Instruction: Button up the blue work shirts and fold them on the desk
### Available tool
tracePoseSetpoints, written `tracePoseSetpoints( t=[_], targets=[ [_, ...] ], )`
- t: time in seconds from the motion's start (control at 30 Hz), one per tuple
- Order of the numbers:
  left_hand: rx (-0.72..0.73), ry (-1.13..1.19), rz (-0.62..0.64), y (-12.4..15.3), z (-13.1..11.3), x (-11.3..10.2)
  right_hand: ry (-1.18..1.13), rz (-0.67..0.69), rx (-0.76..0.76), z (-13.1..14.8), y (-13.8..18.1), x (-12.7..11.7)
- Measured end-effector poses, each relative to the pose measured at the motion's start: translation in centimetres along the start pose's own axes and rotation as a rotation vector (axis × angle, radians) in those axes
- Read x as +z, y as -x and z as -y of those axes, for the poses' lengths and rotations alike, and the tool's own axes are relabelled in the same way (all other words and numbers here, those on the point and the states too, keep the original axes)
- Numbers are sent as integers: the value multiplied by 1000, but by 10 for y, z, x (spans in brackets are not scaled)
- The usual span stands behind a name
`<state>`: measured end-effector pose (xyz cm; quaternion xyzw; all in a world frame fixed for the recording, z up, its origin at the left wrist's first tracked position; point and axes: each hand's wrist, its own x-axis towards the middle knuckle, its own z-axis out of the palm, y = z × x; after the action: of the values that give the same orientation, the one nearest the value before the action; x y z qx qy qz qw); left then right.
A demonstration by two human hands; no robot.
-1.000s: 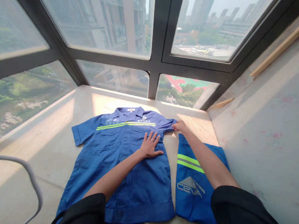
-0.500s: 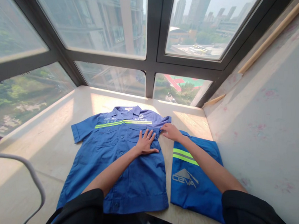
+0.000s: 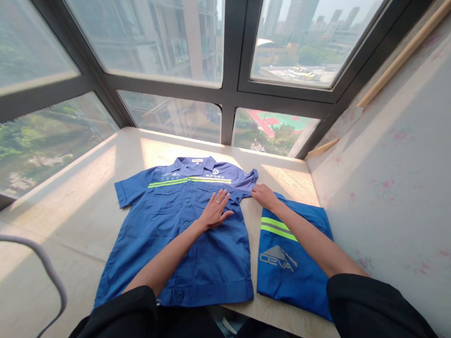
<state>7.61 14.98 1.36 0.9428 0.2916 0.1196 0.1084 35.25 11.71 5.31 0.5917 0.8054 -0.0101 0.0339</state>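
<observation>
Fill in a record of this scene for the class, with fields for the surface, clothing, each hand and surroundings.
Surface: pale ledge
Shirt: blue, short-sleeved, front up, collar towards the windows
Folded garment: blue, "CEVA" print, right of the shirt
Left hand: spread on the shirt front
Right hand: at the nearer sleeve's edge; grip unclear
Right side: flowered wall

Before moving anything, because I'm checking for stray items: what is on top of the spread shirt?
The left hand and arm cross the spread shirt; the right hand is at its sleeve edge. One chest pocket and button front are partly hidden.
</observation>
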Motion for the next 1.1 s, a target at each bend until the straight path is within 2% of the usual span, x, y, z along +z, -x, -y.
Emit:
tracePoseSetpoints(
  t=[0.07, 0.17, 0.27, 0.33, 0.4, 0.5, 0.63, 0.77, 1.1],
  targets=[
    [-119, -3, -132, 13, 11, -7, -37, -14, 59, 1, -3, -4],
    [-411, -51, -268, 42, 44, -19, -118, -42, 167, 2, -3, -9],
    [-693, -174, -236, 78, 88, -32, -242, -63, 285, 11, -2, -8],
    [-769, -233, -159, 103, 115, -39, -365, -53, 372, 24, -4, -4],
    [-755, -245, -63, 124, 135, -43, -518, -8, 468, 38, -9, 1],
    [-701, -235, 23, 145, 152, -46, -776, 102, 604, 55, -17, 7],
    [-662, -229, 33, 152, 160, -49, -1064, 232, 729, 62, -21, 4],
    [-649, -220, 32, 151, 164, -50, -1218, 338, 802, 63, -16, 1],
    [-613, -183, 37, 156, 177, -52, -1423, 311, 871, 64, 3, 2]
  ],
)
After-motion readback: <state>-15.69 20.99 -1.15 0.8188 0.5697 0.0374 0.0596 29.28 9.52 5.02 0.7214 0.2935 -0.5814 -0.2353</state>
